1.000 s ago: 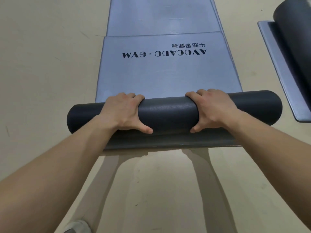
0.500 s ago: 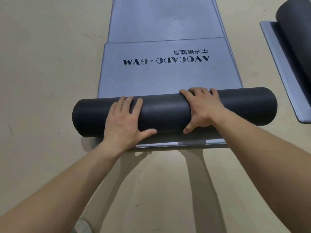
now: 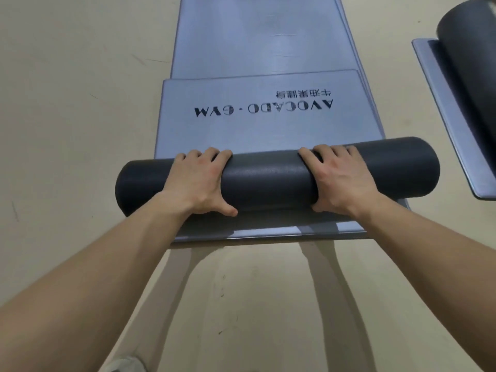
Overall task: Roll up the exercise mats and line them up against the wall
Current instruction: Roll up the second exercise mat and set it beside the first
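A blue-grey exercise mat printed "AVOCADO · GYM" lies flat on the floor, stretching away from me. Its near end is wound into a dark grey roll lying crosswise. My left hand grips the left half of the roll, fingers curled over the top and thumb on the near side. My right hand grips the right half the same way. A strip of mat shows flat below the roll, nearer to me.
A second blue mat lies beyond the first, partly under it. At the right edge a third mat lies flat with its own dark roll on it. Beige floor surrounds the mats.
My left hand went from lying flat on the roll to gripping it again. The roll sits a little further from the printed text than half a second ago.
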The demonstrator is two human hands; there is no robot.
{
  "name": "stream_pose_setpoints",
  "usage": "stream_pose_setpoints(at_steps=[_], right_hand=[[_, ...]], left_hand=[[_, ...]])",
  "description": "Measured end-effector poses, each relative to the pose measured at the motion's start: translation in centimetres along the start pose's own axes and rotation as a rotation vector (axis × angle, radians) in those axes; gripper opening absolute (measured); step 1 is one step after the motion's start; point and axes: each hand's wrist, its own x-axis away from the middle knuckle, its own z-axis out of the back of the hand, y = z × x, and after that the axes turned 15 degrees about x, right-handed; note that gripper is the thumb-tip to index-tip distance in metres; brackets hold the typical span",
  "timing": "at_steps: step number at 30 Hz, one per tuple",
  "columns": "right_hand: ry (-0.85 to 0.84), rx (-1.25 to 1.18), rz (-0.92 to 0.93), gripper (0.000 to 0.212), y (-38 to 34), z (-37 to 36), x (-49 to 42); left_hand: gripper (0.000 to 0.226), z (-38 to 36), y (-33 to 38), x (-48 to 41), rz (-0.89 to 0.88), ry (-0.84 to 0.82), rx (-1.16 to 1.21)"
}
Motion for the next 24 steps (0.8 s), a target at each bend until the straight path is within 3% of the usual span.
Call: stream_pose_setpoints(at_steps=[4,8,14,18,21,24], right_hand=[[-0.122,-0.095,0.112,0.12,0.1,0.7,3.4],[-0.16,-0.134,0.054,0.143,-0.8,0.1,4.6],[-0.242,-0.213,0.142,0.135,1.4,1.8,0.4],[-0.052,-0.333,-0.013,0.134,2.6,1.3,0.1],[0.077,-0.137,-0.099,0.142,0.9,-0.6,1.7],[0.079,-0.044,-0.101,0.139,0.1,-1.5,1.0]], left_hand=[[0.126,0.7,0.3,2.3,0.022,-0.269,0.164],[0.128,1.7,0.3,1.7,0.049,-0.339,0.234],[0.133,-1.2,2.2,3.5,-0.045,0.002,-0.008],[0.127,1.7,1.5,-0.6,-0.003,-0.119,0.167],[0.121,3.5,0.8,-2.7,0.008,-0.201,0.253],[0.118,1.3,0.2,-0.5,-0.048,0.073,0.135]])
